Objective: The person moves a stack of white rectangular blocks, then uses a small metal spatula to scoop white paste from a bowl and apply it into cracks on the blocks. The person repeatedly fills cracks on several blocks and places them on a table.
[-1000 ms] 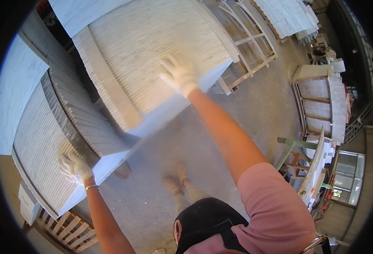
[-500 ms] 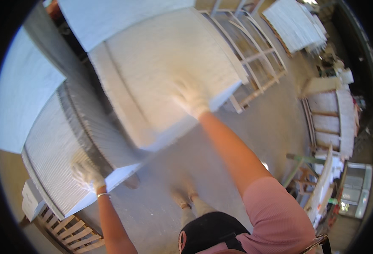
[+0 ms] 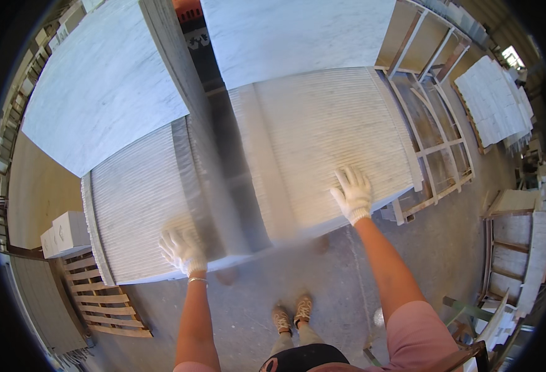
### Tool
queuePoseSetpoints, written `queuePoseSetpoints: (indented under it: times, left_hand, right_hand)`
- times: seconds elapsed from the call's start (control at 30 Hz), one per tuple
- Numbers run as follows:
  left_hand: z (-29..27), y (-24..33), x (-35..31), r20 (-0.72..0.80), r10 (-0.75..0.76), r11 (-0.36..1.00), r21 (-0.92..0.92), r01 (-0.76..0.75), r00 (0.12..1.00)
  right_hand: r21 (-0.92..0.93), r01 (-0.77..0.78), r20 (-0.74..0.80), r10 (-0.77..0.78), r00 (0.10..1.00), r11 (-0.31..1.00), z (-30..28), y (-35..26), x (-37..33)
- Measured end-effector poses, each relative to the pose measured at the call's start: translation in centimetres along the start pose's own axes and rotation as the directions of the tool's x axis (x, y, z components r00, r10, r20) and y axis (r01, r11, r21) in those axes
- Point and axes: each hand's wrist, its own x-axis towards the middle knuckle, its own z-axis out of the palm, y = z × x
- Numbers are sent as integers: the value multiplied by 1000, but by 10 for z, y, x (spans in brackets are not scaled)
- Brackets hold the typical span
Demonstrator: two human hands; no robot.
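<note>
My left hand (image 3: 183,248), in a white knit glove, lies at the near edge of the left stack of thin pale slabs (image 3: 133,198) standing on edge. Its fingers are slightly blurred but look outstretched, with nothing held. My right hand (image 3: 352,195), also gloved, rests with spread fingers near the front right of another tightly packed slab stack (image 3: 322,136). Behind the stacks rise a pale veined slab face (image 3: 105,93) on the left and a second veined slab face (image 3: 298,37) on the right.
A dark gap (image 3: 233,149) separates the stacks. White boxes (image 3: 67,234) and a slatted wooden pallet (image 3: 102,297) are at left. A wooden frame (image 3: 437,149) stands right of the right stack, with a further slab pile (image 3: 496,102) beyond. My shoes (image 3: 293,310) are on the concrete floor.
My view has swung, so the stacks appear farther right and lower. Both hands stay over their stacks, the right one now nearer its stack's right side. The picture is less blurred.
</note>
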Motion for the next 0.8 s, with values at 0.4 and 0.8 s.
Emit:
queuePoseSetpoints:
  times: [0.4, 0.8]
  left_hand:
    - [2, 3, -3, -4, 18, 1000, 13, -18, 1000]
    - [6, 3, -2, -105, 92, 995, 35, -89, 990]
  right_hand:
    - [91, -10, 9, 9, 1000, 996, 2, 1, -1]
    - [10, 9, 30, -10, 999, 1000, 4, 4, -2]
